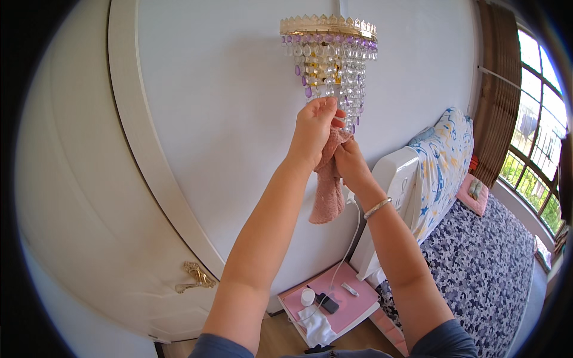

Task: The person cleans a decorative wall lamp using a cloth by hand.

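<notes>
A wall lamp (pixel 328 27) with a gold crown-like rim hangs on the wall before me. Strands of clear and purple crystal beads (pixel 352 85) drop from it in tiers. My left hand (pixel 313 129) is raised to the lower strands, its thumb and forefinger pinched on a bead strand. Just below and to the right, my right hand (pixel 351 163) grips a pink fluffy cloth (pixel 329 201). The cloth's upper part is bunched beneath the beads, and its loose end dangles under my hands. Some strand ends are hidden behind my fingers and the cloth.
Below stands a bedside table (pixel 323 291) with a pink top, holding a white jar (pixel 308 296), a black adapter (pixel 327 303) and a white cloth (pixel 317 326). A charging cable (pixel 353 241) runs up to a wall socket. Right is a bed (pixel 479 268) with a white headboard (pixel 394 170); left, a door (pixel 89 201).
</notes>
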Demonstrator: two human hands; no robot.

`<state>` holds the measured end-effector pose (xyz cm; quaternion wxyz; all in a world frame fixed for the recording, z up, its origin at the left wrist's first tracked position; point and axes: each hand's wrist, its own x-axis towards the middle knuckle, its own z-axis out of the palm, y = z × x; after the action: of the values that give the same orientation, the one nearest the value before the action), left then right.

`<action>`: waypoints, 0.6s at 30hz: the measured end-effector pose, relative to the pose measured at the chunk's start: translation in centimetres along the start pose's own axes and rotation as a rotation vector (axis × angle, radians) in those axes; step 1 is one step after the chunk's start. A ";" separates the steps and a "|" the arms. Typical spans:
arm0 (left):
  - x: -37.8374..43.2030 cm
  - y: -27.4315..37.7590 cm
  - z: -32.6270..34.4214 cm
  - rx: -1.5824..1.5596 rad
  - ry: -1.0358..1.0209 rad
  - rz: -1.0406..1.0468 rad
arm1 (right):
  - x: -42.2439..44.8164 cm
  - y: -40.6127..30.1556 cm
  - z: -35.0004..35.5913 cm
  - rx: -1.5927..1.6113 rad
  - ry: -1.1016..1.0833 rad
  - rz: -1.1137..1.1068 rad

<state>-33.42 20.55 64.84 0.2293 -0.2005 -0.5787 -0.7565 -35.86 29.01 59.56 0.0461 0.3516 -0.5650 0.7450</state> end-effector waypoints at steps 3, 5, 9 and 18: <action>0.8 0.1 -0.7 -0.024 -0.064 -0.007 | -0.8 -1.1 -0.3 -0.272 0.095 0.034; 0.9 -0.1 -0.9 -0.027 -0.061 -0.007 | -0.3 -0.4 -1.8 -0.133 0.099 -0.003; 0.7 1.0 -0.7 -0.008 -0.031 -0.111 | 1.8 -1.5 -3.1 0.048 0.224 -0.065; 0.7 1.8 0.7 0.157 0.043 -0.059 | 8.8 -6.8 -1.9 0.017 0.112 -0.036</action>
<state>-32.93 20.75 66.82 0.2344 -0.1487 -0.6369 -0.7193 -40.15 30.19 69.96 0.0879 0.3198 -0.5490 0.7672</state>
